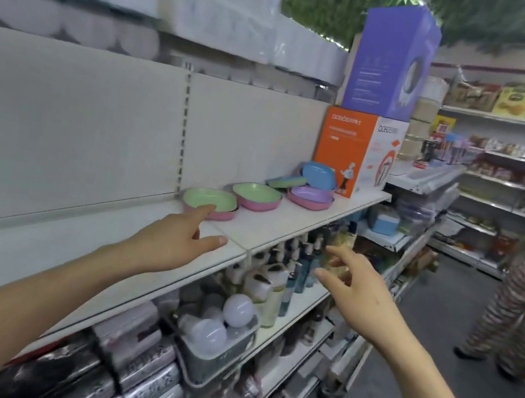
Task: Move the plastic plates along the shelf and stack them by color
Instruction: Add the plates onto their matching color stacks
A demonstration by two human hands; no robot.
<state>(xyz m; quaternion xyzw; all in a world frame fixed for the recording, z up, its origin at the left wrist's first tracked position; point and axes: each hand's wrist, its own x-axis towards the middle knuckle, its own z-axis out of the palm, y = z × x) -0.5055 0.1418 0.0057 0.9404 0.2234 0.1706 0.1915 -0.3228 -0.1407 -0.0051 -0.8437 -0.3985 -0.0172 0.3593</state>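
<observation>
Where the white shelf (288, 225) runs off to the right, we see the plastic plates gathered toward its far end, close to the back panel (247, 134). The nearest stack (210, 202), green on pink, sits just beside the second stack (256, 196), also green on pink. Beyond lie the third stack (310, 197), purple on pink, a green plate (286, 181) propped at a tilt, and a blue plate (319, 174) leaning by the orange box (343, 143), which closes off the shelf's end. A strip of white surface shows between the plates and the front edge, and a long white stretch opens to their left. Our left hand (174, 241) hovers over that stretch, fingers loosely extended and holding nothing. Its forefinger reaches the nearest stack's near rim, but we cannot tell whether it touches. Our right hand (361, 293) hangs beyond the front edge, above the bottles (297, 270) on the lower shelf, fingers spread, slightly bent, gripping nothing.
</observation>
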